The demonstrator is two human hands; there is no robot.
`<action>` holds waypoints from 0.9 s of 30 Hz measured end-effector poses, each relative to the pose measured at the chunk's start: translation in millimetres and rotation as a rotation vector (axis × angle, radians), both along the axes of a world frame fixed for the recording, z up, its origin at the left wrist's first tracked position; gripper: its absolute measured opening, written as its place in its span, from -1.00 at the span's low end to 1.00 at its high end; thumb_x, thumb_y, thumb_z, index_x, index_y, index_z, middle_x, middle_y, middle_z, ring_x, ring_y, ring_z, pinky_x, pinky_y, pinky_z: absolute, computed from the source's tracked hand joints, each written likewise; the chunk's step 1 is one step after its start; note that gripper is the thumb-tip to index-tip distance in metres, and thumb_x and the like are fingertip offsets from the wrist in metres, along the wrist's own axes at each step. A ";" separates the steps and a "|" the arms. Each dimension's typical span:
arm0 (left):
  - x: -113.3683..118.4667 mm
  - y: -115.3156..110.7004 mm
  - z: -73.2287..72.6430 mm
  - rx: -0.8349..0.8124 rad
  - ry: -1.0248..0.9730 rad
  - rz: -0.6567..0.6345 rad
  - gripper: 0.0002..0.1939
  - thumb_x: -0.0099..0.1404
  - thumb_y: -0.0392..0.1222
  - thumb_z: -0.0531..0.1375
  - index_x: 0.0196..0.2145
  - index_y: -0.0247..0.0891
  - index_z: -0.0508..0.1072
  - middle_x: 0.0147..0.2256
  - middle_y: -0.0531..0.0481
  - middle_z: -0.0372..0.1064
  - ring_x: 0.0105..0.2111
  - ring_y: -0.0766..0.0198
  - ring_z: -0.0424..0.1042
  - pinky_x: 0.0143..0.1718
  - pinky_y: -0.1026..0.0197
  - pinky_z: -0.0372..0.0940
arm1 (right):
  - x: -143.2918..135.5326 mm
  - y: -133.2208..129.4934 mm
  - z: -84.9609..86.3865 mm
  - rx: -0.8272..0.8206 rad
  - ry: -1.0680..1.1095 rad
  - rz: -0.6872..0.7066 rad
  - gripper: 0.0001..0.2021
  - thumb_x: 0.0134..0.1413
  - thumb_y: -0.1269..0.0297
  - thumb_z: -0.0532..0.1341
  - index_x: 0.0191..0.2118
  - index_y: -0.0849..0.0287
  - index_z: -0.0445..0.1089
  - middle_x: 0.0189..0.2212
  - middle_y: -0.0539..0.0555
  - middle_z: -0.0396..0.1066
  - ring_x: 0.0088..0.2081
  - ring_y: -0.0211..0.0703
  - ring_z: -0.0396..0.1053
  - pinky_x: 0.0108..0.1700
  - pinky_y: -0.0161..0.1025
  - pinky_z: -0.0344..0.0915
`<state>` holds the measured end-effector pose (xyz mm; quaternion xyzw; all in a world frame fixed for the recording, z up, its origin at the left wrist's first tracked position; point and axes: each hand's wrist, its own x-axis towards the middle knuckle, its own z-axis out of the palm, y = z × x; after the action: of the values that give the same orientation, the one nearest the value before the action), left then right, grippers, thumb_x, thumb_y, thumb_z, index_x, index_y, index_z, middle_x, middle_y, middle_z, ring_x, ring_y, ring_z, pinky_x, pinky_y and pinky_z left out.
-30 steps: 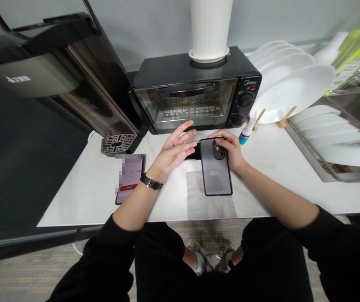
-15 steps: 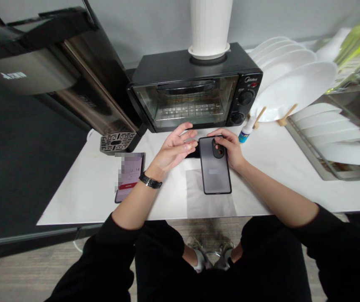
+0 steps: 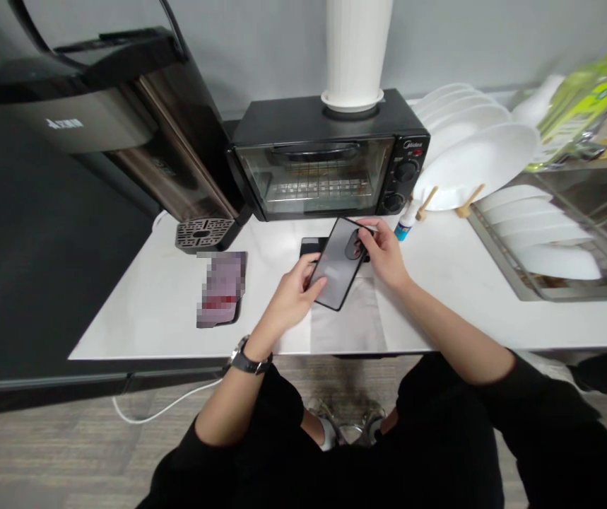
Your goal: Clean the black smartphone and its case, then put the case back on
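Both hands grip a translucent grey phone case with a black rim and an oval camera cutout, held tilted over the counter. My left hand has its thumb on the case's lower left side, the other fingers partly hidden beneath. At the upper right edge, beside the cutout, my right hand pinches the case. A dark phone lies flat behind the case, which covers much of it. Under and in front of the case is a thin grey cloth, reaching the counter's front edge.
Another phone, partly pixelated, rests at left by a drink dispenser. A black toaster oven stands behind, a white pot on top. To the right are a small spray bottle, white plates and a sink.
My left hand, earlier raised with spread fingers, has come down and taken hold of the case's left side. The case has turned from nearly upright to slanted. The view has shifted slightly.
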<state>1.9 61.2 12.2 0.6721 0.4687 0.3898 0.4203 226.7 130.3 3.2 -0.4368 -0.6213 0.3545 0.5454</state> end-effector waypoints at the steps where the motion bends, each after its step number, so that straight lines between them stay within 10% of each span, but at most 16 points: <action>1: -6.7 -13.8 -1.4 0.008 0.016 0.054 -0.53 0.45 -0.03 0.22 0.24 -0.18 0.31 -0.28 0.04 0.46 -0.28 0.23 0.45 -0.24 0.22 0.29 | 1.8 -11.8 2.9 0.020 -0.045 -0.004 -0.57 0.32 -0.15 0.18 0.11 0.01 0.28 -0.12 0.08 0.50 -0.17 -0.08 0.53 -0.14 -0.11 0.51; 5: -45.9 -53.3 2.2 0.090 0.170 0.247 -0.57 0.45 0.00 0.23 0.21 -0.16 0.44 -0.30 0.03 0.53 -0.31 0.19 0.47 -0.25 0.19 0.30 | 14.7 -68.6 6.1 0.080 -0.261 -0.019 -0.62 0.27 0.04 0.30 0.13 -0.01 0.35 0.14 0.16 0.43 0.14 0.07 0.43 0.25 0.11 0.33; 10: -69.0 -66.2 1.2 0.137 0.462 0.228 -0.62 0.48 -0.05 0.19 0.17 -0.18 0.51 0.09 -0.11 0.55 0.02 0.04 0.52 0.07 0.04 0.38 | 28.9 -101.9 -11.1 0.043 -0.460 -0.046 -0.79 0.14 0.13 0.37 -0.15 0.10 0.53 0.15 0.29 0.45 0.18 0.33 0.37 0.27 0.32 0.24; 16: -38.2 -50.2 -14.6 0.277 0.614 0.223 -0.61 0.50 -0.14 0.16 0.21 -0.17 0.52 -0.08 -0.15 0.48 -0.02 0.00 0.37 0.12 -0.08 0.32 | 61.0 -103.6 5.9 0.012 -0.420 -0.146 -0.80 0.30 0.12 0.26 -0.32 0.10 0.41 -0.31 0.06 0.58 -0.25 -0.06 0.55 -0.11 -0.09 0.46; 21: -6.2 -35.7 -17.5 0.338 0.629 0.132 -0.63 0.54 -0.12 0.13 0.20 -0.15 0.54 -0.01 -0.16 0.38 0.03 0.02 0.33 0.16 -0.06 0.30 | 73.2 -110.6 25.4 0.156 -0.292 -0.459 -0.79 0.44 0.06 0.13 -0.14 0.10 0.29 -0.18 0.11 0.54 -0.23 -0.17 0.53 -0.21 -0.24 0.42; 27: 3.3 -48.7 -9.0 0.341 0.631 -0.018 -0.17 0.43 0.17 0.25 0.47 -0.26 0.11 0.25 -0.24 0.29 0.24 -0.07 0.26 0.31 -0.13 0.24 | 36.5 -109.4 4.5 0.234 -0.808 -0.118 -0.88 0.42 0.19 0.17 -0.16 0.09 0.38 -0.06 0.08 0.60 -0.22 -0.14 0.57 -0.23 -0.23 0.44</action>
<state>5.2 12.5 3.3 0.8239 0.4977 0.2322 0.1401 263.2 20.9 7.8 -0.5105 -0.7953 0.0498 0.3233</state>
